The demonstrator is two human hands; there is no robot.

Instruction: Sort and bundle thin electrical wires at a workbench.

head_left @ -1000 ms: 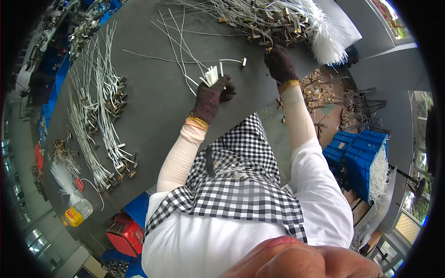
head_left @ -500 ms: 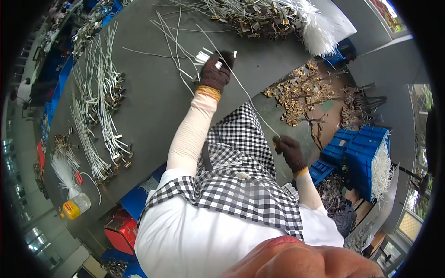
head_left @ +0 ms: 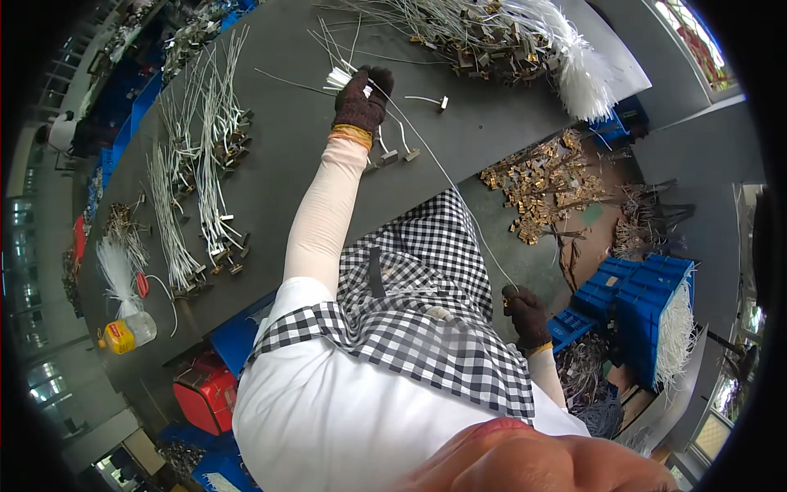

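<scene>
Wire bundles lie on the table left of the left hand, a heap ahead-right.

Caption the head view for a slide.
A thin wire runs between the gloved left hand, clutching white pieces, and the gloved right hand.

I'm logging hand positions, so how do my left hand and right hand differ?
Your left hand is over the table, gripping a white bundle; your right hand is beyond its edge, holding a thin wire. The left hand is farther forward, the right hand nearer your body. Both wear dark gloves.
</scene>
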